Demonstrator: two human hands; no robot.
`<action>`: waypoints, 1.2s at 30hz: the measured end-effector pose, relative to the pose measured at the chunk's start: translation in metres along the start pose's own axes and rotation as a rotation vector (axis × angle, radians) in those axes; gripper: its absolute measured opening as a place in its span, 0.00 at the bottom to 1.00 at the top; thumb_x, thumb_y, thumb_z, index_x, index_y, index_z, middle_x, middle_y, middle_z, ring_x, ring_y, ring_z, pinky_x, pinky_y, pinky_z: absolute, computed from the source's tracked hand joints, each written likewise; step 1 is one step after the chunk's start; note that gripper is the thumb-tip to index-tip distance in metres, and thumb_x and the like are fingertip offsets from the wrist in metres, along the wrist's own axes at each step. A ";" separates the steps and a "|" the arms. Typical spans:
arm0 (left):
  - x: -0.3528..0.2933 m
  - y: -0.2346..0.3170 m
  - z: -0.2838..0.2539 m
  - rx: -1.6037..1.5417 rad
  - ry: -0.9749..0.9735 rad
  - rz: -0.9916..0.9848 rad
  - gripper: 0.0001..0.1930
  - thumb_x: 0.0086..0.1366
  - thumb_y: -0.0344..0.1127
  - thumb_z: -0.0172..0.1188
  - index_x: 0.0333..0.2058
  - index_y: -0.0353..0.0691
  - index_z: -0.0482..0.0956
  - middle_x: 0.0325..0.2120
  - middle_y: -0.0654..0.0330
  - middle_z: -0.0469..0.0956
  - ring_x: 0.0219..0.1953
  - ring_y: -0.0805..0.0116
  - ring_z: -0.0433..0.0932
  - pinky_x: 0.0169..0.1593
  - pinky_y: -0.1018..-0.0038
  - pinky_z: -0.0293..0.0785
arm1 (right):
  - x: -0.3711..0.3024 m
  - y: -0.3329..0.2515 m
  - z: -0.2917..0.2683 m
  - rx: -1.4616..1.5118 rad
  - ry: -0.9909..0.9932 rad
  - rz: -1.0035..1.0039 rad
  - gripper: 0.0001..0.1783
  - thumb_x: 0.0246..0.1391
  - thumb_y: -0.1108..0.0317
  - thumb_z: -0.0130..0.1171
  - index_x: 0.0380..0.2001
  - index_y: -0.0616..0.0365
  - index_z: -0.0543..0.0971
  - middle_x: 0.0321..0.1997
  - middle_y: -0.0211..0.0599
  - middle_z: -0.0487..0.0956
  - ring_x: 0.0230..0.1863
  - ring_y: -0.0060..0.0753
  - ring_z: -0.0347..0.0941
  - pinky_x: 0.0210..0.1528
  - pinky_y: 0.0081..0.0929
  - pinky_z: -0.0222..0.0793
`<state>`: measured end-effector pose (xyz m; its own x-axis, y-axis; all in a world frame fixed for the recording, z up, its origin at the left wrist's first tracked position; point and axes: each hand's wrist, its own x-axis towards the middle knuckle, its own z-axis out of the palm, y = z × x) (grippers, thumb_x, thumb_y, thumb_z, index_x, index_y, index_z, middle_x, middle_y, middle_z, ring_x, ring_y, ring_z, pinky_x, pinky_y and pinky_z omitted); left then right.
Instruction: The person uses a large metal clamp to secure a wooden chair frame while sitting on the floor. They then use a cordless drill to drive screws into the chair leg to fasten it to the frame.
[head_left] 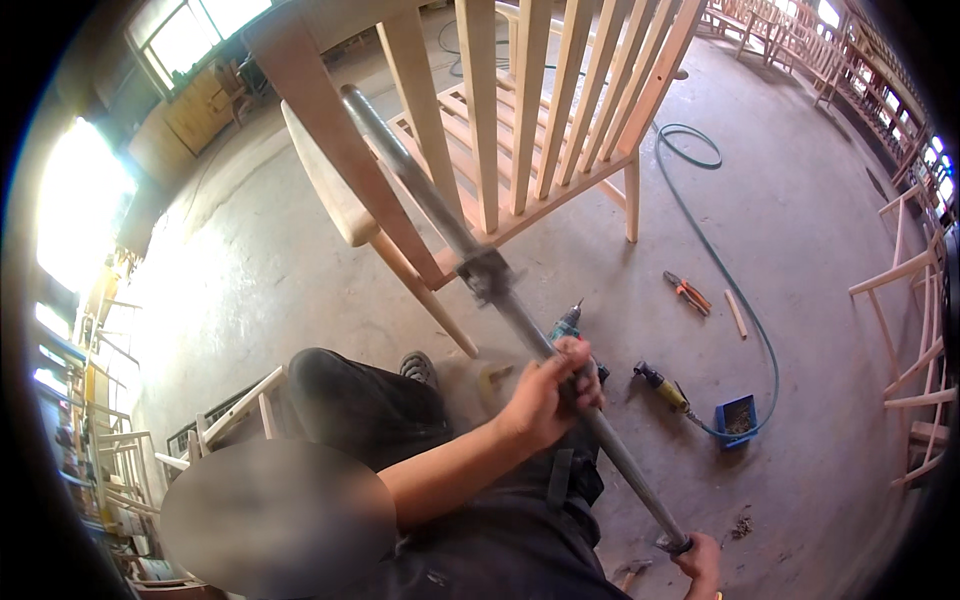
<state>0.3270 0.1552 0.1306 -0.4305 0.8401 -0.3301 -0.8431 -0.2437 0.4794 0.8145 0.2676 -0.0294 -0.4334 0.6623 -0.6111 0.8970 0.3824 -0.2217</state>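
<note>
Two bare hands are on a long metal clamp bar [522,322], which slants down from the back of the slatted wooden chair [540,216] toward the person. The left hand [552,398] is wrapped around the bar, below the chair. The right hand [700,564] is at the bar's lower end, farthest from the chair; its fingers are partly out of sight, so I can't tell how they hold. Much of the chair looks put together: back slats [484,120] rise from the lower rail, and an armrest [328,185] and legs are in place. The clamping looks unfinished, to judge by the bar being in hand. Its sliding block [486,275] sits at the chair's lower back corner, but whether it presses on the wood can't be made out. Tightening or freeing the bar may be left; this view doesn't settle which. Right of and below the chair, pliers [688,293] and a yellow air tool [664,387] lie unused.
</note>
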 end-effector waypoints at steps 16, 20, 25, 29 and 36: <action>0.046 0.075 -0.029 0.027 0.384 0.191 0.15 0.69 0.46 0.63 0.31 0.49 0.67 0.19 0.70 0.60 0.22 0.73 0.63 0.34 0.66 0.68 | 0.045 -0.098 -0.047 -0.102 -0.194 -0.141 0.20 0.31 0.58 0.70 0.33 0.49 0.85 0.34 0.46 0.83 0.41 0.55 0.79 0.44 0.47 0.76; 0.045 0.077 -0.031 0.049 0.383 0.185 0.19 0.68 0.51 0.64 0.27 0.51 0.66 0.19 0.71 0.59 0.20 0.76 0.59 0.35 0.70 0.64 | 0.045 -0.112 -0.059 -0.043 -0.190 -0.160 0.20 0.31 0.58 0.69 0.34 0.47 0.85 0.34 0.44 0.83 0.41 0.54 0.79 0.45 0.46 0.76; 0.046 0.076 -0.029 0.066 0.388 0.206 0.20 0.69 0.52 0.63 0.26 0.51 0.65 0.18 0.71 0.57 0.20 0.76 0.59 0.34 0.70 0.63 | 0.047 -0.108 -0.050 -0.024 -0.186 -0.162 0.20 0.28 0.59 0.70 0.30 0.52 0.84 0.33 0.47 0.82 0.39 0.56 0.79 0.43 0.45 0.76; 0.048 0.071 -0.031 0.044 0.410 0.154 0.19 0.70 0.50 0.62 0.25 0.50 0.65 0.18 0.70 0.57 0.21 0.74 0.59 0.34 0.69 0.63 | 0.053 -0.100 -0.042 -0.082 -0.197 -0.141 0.21 0.30 0.60 0.70 0.35 0.46 0.85 0.37 0.44 0.84 0.43 0.54 0.79 0.45 0.46 0.76; 0.021 -0.007 -0.025 0.015 0.248 -0.071 0.14 0.72 0.43 0.59 0.28 0.47 0.69 0.23 0.62 0.70 0.29 0.65 0.74 0.42 0.63 0.73 | 0.044 -0.032 -0.005 -0.096 -0.149 0.016 0.20 0.30 0.62 0.70 0.35 0.50 0.84 0.37 0.47 0.83 0.43 0.56 0.79 0.46 0.47 0.74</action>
<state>0.3156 0.1619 0.0999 -0.4381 0.7100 -0.5514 -0.8698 -0.1799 0.4593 0.7667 0.2874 -0.0454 -0.3955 0.5686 -0.7213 0.8880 0.4374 -0.1421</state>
